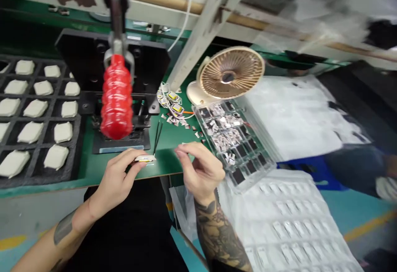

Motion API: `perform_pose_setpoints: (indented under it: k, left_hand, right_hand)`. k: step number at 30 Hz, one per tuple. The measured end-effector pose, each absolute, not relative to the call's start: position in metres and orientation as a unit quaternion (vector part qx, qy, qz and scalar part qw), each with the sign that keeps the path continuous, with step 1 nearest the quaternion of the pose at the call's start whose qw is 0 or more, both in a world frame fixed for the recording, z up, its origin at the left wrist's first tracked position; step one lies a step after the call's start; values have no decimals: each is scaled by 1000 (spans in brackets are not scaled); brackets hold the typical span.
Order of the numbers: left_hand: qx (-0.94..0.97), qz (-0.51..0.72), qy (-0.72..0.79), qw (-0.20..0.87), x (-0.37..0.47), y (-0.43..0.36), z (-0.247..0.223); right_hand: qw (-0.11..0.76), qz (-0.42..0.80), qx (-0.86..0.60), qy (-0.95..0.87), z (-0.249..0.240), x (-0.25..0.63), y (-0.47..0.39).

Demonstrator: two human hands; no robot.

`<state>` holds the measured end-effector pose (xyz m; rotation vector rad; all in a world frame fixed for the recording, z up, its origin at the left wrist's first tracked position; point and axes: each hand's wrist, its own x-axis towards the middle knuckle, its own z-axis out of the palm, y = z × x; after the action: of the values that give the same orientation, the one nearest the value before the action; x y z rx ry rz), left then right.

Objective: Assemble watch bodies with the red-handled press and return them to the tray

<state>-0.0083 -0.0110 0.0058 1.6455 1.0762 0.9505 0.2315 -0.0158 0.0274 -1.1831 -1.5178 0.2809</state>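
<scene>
One small white part (145,158) pinched in left fingertips (132,156) | right hand (203,170): thumb and forefinger nearly closed, contents unclear

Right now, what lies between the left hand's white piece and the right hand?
Mostly bare green tabletop in the head view, with black tweezers beside the white piece.

The left hand (119,179) is pinching toward two o'clock; the right hand (203,170) is curling its fingers toward eleven.

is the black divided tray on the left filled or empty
Mostly filled: off-white blocks sit in most visible compartments of the tray.
</scene>
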Motion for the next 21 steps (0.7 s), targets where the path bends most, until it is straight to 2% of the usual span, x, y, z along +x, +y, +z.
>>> perform_pose_setpoints:
  k: [4,7,13,21]
  left_hand:
    - [688,394,436,426,-6,-10,10]
    - [690,403,432,419,-5,-10,11]
    - [701,396,433,405,-3,-9,15]
    - [690,370,437,443,-5,-8,18]
  right_hand:
    - [608,223,-469,-601,15,195,-13]
    - [604,255,-452,-605,15,188,-10]
    - [518,228,-478,-672,21,191,-9]
    - [451,242,-441,-737,27,198,-4]
